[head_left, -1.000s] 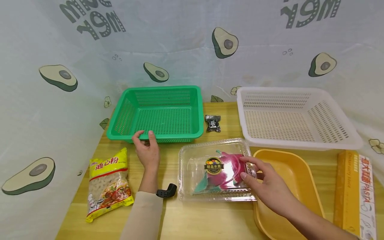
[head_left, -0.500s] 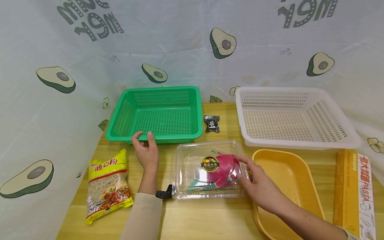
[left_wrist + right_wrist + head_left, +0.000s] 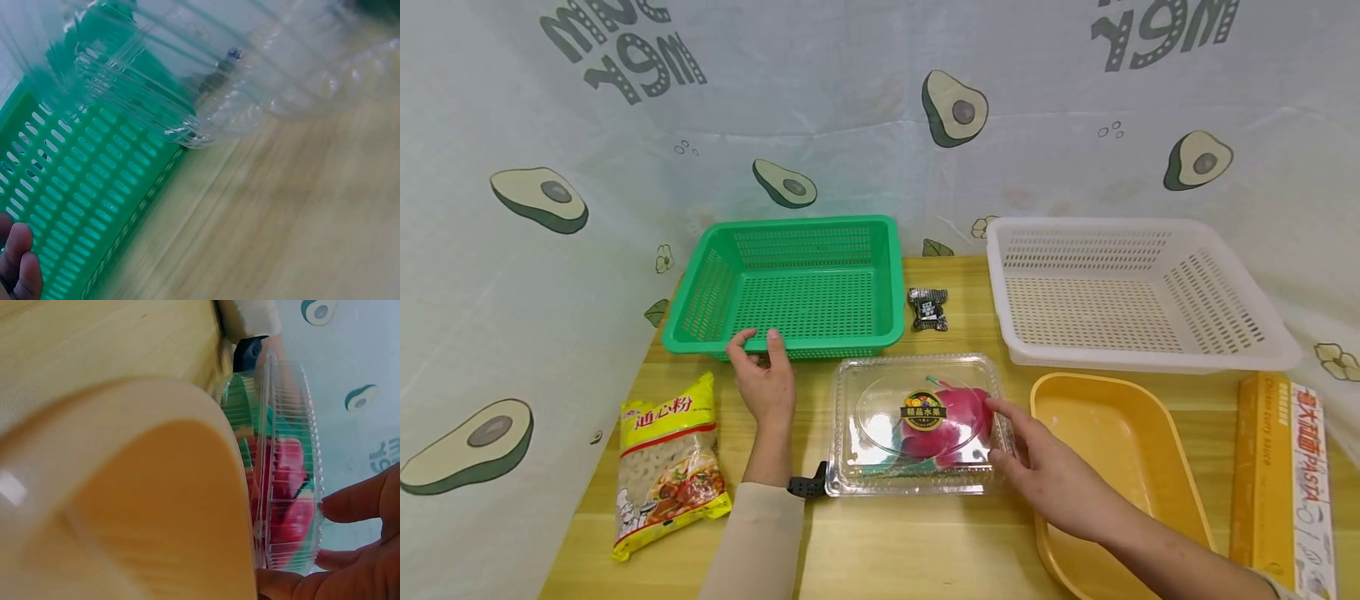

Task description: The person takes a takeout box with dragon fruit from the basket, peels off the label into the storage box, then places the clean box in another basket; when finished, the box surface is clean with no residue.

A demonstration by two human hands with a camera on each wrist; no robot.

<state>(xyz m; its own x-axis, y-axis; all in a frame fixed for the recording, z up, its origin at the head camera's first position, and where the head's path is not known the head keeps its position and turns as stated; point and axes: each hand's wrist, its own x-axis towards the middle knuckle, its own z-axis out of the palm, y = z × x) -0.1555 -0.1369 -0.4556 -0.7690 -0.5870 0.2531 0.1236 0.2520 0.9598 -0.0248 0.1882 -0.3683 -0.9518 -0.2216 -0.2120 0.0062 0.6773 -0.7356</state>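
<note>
Head, right grip: my right hand (image 3: pixel 1060 479) grasps the near-right end of the clear box (image 3: pixel 880 437), thumb and index finger on its lid.
Head, box: lies over the table (image 3: pixel 910 546), between my two arms, just in front of the green basket and beside the yellow tub (image 3: pixel 1116 425); gold-and-black label (image 3: pixel 923 411) on the lid, pink fruit (image 3: pixel 966 417) visible inside.
Head, left grip: my left hand (image 3: pixel 765 392) is at the near rim of the green basket (image 3: pixel 842 343), fingers bent; whether they clasp the rim I cannot tell. Black strap (image 3: pixel 808 483) at my wrist.
Head, surroundings: pasta bag (image 3: pixel 670 471) left of my forearm; black packet (image 3: pixel 928 309) between the green basket and the white basket (image 3: pixel 1138 358); orange-and-white carton (image 3: pixel 1283 487) right of the tub; avocado-print sheet (image 3: pixel 857 92) behind.
Left wrist: my bent fingertips show against the slotted basket wall, lower left; part of the box crosses the top, blurred.
Right wrist: my fingers touch the ribbed lid at several spots, one down by its flange; fruit shows through the side, pink and green. The tub fills the foreground, blurred.
</note>
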